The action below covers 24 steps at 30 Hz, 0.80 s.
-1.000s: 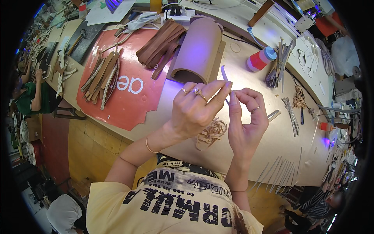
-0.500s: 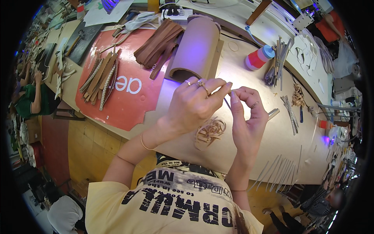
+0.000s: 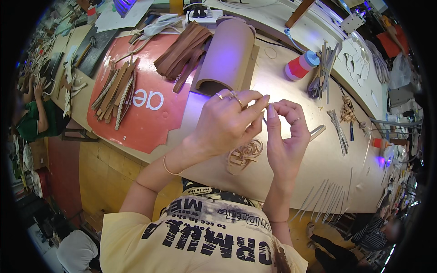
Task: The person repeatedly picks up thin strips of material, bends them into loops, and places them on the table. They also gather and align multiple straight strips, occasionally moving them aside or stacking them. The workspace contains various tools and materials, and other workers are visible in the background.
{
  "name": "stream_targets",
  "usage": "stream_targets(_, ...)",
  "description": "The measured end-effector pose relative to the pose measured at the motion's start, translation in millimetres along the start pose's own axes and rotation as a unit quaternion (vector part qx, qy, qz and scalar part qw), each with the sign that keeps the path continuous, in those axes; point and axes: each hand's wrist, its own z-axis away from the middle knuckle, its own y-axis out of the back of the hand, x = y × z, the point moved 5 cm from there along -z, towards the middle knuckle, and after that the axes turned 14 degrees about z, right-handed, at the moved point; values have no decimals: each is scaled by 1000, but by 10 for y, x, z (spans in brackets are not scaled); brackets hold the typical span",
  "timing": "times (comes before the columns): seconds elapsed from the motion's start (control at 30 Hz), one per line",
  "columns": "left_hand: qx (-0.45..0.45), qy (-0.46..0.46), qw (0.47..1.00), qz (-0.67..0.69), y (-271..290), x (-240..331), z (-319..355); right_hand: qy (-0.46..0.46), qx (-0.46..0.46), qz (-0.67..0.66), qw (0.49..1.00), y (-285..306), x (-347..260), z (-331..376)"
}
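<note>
Over the table, my left hand and my right hand meet at the fingertips, both closed in a pinch. A thin dark strip shows between them; most of it is hidden by the fingers. Rings and a bracelet are on my left hand and wrist. Below the hands lies a loose coil of tan leather strips. A grey strip juts out beside my right hand; I cannot tell whether it rests on the table or is held.
A brown half-round form stands ahead, beside stacked brown leather strips. Braided strips lie on a red sheet. A red-and-white bottle and grey strip bundle stand right. Thin grey strips line the near edge.
My hands stay pinched together with barely any movement, the left fingers shifting slightly. The view has drifted a little. At the far left, another person's hands have moved.
</note>
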Motion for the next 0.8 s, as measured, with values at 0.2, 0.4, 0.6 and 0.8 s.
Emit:
stream_targets(0.2,57,96,978,178,5,-92,-15,29,-14,82,996,-12,-48,29)
stream_targets(0.4,60,154,953,255,-2,-158,20,67,-3,126,990,-25,-101,41)
stream_targets(0.6,60,318,839,437,-21,-349,131,52,-73,-101,991,-25,6,65)
stream_targets(0.8,48,336,788,513,-3,-331,94,116,5,-56,992,135,46,40)
